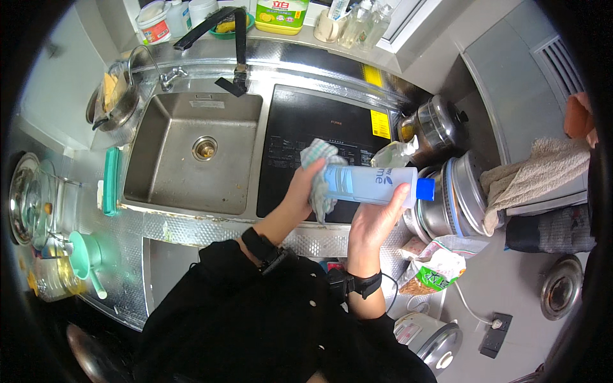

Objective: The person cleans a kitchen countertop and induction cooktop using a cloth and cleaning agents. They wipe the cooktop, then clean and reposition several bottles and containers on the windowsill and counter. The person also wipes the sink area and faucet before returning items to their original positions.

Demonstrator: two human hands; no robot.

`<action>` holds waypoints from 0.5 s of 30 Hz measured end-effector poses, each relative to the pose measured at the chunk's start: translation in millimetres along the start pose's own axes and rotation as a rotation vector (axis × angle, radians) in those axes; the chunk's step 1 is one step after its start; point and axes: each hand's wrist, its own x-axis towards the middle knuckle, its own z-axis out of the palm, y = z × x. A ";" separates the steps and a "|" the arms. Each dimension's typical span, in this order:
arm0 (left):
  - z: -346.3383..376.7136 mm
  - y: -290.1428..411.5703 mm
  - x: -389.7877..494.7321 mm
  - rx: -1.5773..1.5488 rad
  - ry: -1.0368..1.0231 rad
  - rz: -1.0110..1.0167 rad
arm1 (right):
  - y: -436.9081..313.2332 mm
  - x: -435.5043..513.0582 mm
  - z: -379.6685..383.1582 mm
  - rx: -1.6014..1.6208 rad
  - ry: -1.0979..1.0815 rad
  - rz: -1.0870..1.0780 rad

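A translucent plastic bottle (364,184) with a blue cap (425,189) lies sideways in front of me, above the front edge of a black glass-topped appliance (301,115). My right hand (376,215) grips it near the capped end, thumb along its side. At the bottle's base, my left hand (306,186) holds a striped cloth (318,160) pressed around it. The cloth hides that end of the bottle. Just behind the bottle, a clear pump bottle (395,154) is partly covered from view.
Left of the appliance is a steel sink (225,177) under a black faucet (241,43). Stacked steel pots (443,191) and a lidded pot (436,122) stand at right. A food bag (433,268) sits at the counter's right front. A green ladle (86,256) lies at left.
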 end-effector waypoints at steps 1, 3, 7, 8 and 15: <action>0.8 5.1 5.6 -0.173 -0.079 -0.047 | -2.0 -1.0 0.1 0.020 -0.020 0.024; -2.1 19.1 11.9 -0.121 -0.125 -0.121 | -11.9 2.6 -2.0 -0.009 -0.151 0.120; -18.2 41.7 8.9 0.174 -0.328 -0.271 | -29.7 20.0 -6.0 -0.087 -0.512 0.231; -20.9 44.2 7.5 0.043 -0.374 -0.431 | -28.7 26.2 -5.0 -0.067 -0.626 0.192; 0.8 22.4 -18.1 -0.181 -0.161 -0.393 | 0.4 10.5 -2.9 -0.066 -0.536 -0.118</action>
